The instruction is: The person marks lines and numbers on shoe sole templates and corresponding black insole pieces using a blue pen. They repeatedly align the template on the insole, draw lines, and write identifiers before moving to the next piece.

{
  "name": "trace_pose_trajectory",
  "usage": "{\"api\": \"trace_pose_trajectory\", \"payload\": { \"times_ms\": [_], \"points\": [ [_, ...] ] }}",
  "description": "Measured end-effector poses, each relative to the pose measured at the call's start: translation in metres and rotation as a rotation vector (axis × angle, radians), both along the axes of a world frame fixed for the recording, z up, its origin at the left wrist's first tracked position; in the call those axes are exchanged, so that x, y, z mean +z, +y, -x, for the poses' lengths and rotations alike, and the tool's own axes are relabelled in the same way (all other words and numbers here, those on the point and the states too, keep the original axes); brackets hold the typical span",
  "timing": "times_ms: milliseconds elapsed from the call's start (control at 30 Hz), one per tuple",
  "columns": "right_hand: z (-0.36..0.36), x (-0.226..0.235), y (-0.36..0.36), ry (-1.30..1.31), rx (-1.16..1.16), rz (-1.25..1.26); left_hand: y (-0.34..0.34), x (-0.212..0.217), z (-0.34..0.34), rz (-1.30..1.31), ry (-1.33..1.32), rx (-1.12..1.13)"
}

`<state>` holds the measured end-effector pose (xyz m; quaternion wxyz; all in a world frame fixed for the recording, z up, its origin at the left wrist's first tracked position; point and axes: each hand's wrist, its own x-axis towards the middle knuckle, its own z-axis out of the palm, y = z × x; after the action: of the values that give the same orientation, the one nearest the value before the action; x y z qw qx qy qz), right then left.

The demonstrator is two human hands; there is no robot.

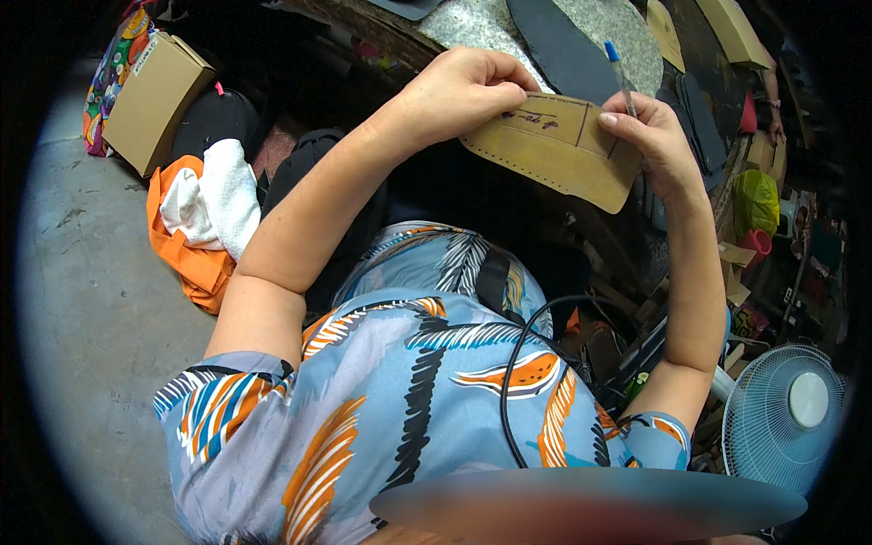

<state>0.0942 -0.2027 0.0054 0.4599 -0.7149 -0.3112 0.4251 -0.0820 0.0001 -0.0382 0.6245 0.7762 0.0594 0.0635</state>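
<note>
A tan, curved pattern piece (563, 150) is held up over my lap, tilted, with a row of small dots along its lower edge, ruled lines and handwriting on it. My left hand (477, 89) pinches its upper left corner between thumb and fingers. At the right end, my right hand (656, 136) grips the piece with the thumb on its face. A pen (621, 74) with a blue end rises from between the fingers of that same hand. Behind the piece lies a dark, sole-shaped sheet (565, 50) on a speckled grey slab (463, 25).
More dark cut shapes (698, 113) lie right of my right hand. A white fan (783, 418) stands at lower right, and a black cable (505, 400) crosses my front. At left are a cardboard box (159, 104) and an orange bag (186, 263) with a white cloth (227, 195).
</note>
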Motion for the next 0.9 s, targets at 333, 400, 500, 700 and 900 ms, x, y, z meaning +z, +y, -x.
{"api": "trace_pose_trajectory", "payload": {
  "times_ms": [333, 400, 500, 700, 900],
  "points": [
    [0.002, 0.003, 0.001, -0.048, -0.014, 0.054, -0.002, -0.002, -0.003, -0.016, 0.034, 0.01],
    [0.002, 0.002, 0.001, -0.084, 0.006, 0.035, -0.003, -0.002, -0.003, -0.016, 0.039, 0.018],
    [0.002, 0.001, 0.0, -0.065, 0.012, 0.03, -0.004, -0.002, -0.004, 0.001, 0.053, 0.037],
    [-0.001, 0.004, -0.005, -0.02, -0.039, 0.044, -0.006, -0.006, -0.002, 0.053, 0.006, 0.112],
    [0.002, 0.004, -0.004, -0.027, -0.02, 0.006, -0.004, -0.012, 0.0, 0.18, -0.007, 0.061]
  ]
}}
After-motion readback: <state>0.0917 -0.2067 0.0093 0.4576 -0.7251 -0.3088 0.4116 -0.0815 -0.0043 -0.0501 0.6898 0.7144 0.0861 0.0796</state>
